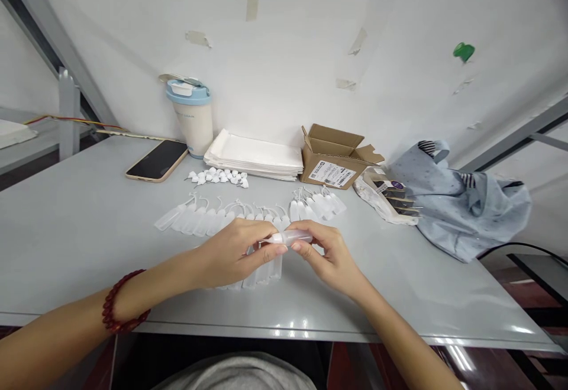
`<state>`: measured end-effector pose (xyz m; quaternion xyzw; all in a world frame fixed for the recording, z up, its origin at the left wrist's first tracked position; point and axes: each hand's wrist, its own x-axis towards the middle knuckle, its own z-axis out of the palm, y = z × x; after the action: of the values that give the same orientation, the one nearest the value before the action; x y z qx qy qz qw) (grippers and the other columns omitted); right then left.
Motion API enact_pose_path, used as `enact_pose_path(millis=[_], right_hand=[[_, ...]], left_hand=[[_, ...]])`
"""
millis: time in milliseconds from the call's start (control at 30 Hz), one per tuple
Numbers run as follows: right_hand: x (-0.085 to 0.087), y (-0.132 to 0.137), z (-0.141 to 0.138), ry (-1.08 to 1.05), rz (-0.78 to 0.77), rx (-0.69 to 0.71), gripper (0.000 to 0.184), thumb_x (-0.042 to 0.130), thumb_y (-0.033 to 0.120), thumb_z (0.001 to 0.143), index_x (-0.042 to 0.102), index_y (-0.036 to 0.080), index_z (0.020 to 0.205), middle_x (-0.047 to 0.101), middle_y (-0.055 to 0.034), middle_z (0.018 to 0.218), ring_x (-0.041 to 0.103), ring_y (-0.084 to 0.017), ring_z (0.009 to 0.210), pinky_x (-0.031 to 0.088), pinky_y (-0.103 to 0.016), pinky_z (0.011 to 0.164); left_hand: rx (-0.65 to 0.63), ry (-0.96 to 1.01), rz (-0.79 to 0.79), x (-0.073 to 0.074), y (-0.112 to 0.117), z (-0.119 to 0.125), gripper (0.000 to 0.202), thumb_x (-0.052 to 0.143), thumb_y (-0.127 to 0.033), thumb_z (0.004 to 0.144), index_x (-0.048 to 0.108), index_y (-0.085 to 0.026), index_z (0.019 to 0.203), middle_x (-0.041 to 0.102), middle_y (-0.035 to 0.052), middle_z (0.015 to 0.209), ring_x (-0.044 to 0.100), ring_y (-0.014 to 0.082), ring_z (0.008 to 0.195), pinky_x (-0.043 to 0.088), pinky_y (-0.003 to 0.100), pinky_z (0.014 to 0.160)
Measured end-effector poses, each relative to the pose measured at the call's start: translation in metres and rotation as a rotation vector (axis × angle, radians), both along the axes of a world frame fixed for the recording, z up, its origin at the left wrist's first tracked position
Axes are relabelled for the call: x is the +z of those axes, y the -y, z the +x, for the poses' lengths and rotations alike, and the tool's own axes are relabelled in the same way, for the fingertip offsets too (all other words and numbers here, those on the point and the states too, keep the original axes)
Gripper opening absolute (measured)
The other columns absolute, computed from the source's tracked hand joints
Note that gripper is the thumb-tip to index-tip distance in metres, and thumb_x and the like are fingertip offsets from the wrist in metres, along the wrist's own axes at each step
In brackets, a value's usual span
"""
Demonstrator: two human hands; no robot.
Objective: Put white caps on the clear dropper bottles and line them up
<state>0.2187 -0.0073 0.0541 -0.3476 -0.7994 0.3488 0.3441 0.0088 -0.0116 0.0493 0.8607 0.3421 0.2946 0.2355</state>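
Between my two hands, over the front middle of the table, a small translucent squeeze bottle (pixel 296 237) lies level. My left hand (pixel 237 249), with a red bead bracelet on its wrist, pinches the white nozzle end. Closed on the bottle's body is my right hand (pixel 331 254), thumb below and fingers above. Beyond my hands stands a row of similar bottles (pixel 208 222) with thin, bent nozzle tips. A smaller group of such bottles (pixel 320 205) lies to the right. More bottles (pixel 264 271) are partly hidden under my left hand.
Small white caps (pixel 219 176) are piled behind the row. Farther back are a phone (pixel 157 160), a lidded cup (pixel 194 121), a stack of white envelopes (pixel 255 156) and an open cardboard box (pixel 332 162). Light blue cloth (pixel 470 206) and a packet of dark pieces (pixel 394 197) lie right.
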Motion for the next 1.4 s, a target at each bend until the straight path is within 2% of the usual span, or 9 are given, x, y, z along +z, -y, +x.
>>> enact_pose_path(millis=[100,267,400,533,633,733,900,1167,1400], right_hand=[[0.0,-0.002,0.002,0.008,-0.051,0.041,0.02,0.053,0.032,0.091,0.064,0.017,0.097,0.062,-0.0024,0.08,0.051,-0.012,0.067,0.038,-0.024,0.06],[-0.006,-0.009,0.005,-0.06,-0.43,0.186,0.033,0.052,0.043,0.09,0.06,0.015,0.075,0.041,0.005,0.057,0.033,-0.008,0.052,0.024,-0.024,0.05],[-0.012,-0.013,0.004,-0.146,-0.731,0.207,0.039,0.057,0.048,0.085,0.053,0.016,0.063,0.024,0.009,0.05,0.018,-0.006,0.046,0.012,-0.025,0.046],[-0.014,-0.015,0.0,-0.177,-0.794,0.154,0.041,0.059,0.048,0.083,0.05,0.017,0.059,0.019,0.0101,0.05,0.014,-0.006,0.046,0.01,-0.025,0.045],[-0.012,-0.018,0.001,-0.179,-0.64,0.055,0.043,0.055,0.048,0.085,0.043,0.018,0.056,0.027,0.0081,0.051,0.023,-0.007,0.046,0.019,-0.024,0.046],[-0.015,-0.028,0.009,-0.034,-0.26,-0.184,0.037,0.049,0.043,0.089,0.054,0.017,0.063,0.046,0.0025,0.056,0.04,-0.01,0.051,0.031,-0.025,0.052],[-0.028,-0.051,0.026,0.339,0.371,-0.545,0.032,0.047,0.034,0.088,0.069,0.012,0.096,0.063,-0.0053,0.069,0.05,-0.015,0.056,0.037,-0.027,0.057],[-0.035,-0.053,0.02,0.836,0.449,-0.72,0.019,0.056,0.025,0.086,0.069,0.015,0.094,0.063,-0.0141,0.098,0.058,-0.025,0.088,0.034,-0.027,0.053],[-0.038,-0.044,0.007,0.607,0.495,-0.542,0.02,0.05,0.02,0.09,0.068,0.018,0.098,0.062,-0.0104,0.094,0.058,-0.021,0.081,0.038,-0.026,0.056]], left_hand=[[-0.02,-0.04,0.02,-0.003,0.001,0.0,0.033,0.045,-0.029,0.095,0.038,-0.017,0.065,0.036,-0.0064,0.057,0.034,0.0078,0.052,0.027,0.023,0.052],[-0.078,-0.079,0.032,-0.004,0.005,0.001,0.039,0.046,-0.026,0.094,0.032,-0.017,0.058,0.03,-0.0072,0.051,0.028,0.007,0.046,0.023,0.024,0.047],[-0.082,-0.167,0.303,-0.007,0.007,0.001,0.035,0.042,-0.026,0.096,0.043,-0.017,0.062,0.042,-0.0041,0.053,0.035,0.0098,0.047,0.026,0.026,0.048],[-0.026,-0.245,0.524,-0.013,0.001,0.001,0.038,0.036,-0.027,0.098,0.05,-0.016,0.065,0.051,0.0007,0.058,0.043,0.0134,0.05,0.03,0.028,0.049],[0.041,-0.193,0.456,-0.013,-0.011,-0.003,0.029,0.039,-0.03,0.098,0.058,-0.014,0.082,0.06,0.0035,0.07,0.055,0.0155,0.062,0.04,0.027,0.056],[0.232,-0.15,0.355,-0.011,-0.029,-0.018,0.025,0.042,-0.032,0.096,0.057,-0.014,0.105,0.065,0.0079,0.092,0.061,0.0198,0.084,0.046,0.03,0.071],[0.483,-0.248,0.279,-0.017,-0.069,-0.06,0.03,0.037,-0.028,0.091,0.063,-0.014,0.097,0.065,0.0114,0.097,0.059,0.0264,0.096,0.047,0.038,0.081],[0.35,-0.29,0.158,-0.037,-0.097,-0.07,0.034,0.038,-0.023,0.087,0.064,-0.017,0.107,0.063,0.0103,0.118,0.054,0.0255,0.113,0.042,0.042,0.099],[0.283,-0.315,0.141,-0.041,-0.109,-0.053,0.035,0.035,-0.02,0.089,0.065,-0.016,0.105,0.062,0.0116,0.116,0.057,0.024,0.108,0.043,0.039,0.096]])
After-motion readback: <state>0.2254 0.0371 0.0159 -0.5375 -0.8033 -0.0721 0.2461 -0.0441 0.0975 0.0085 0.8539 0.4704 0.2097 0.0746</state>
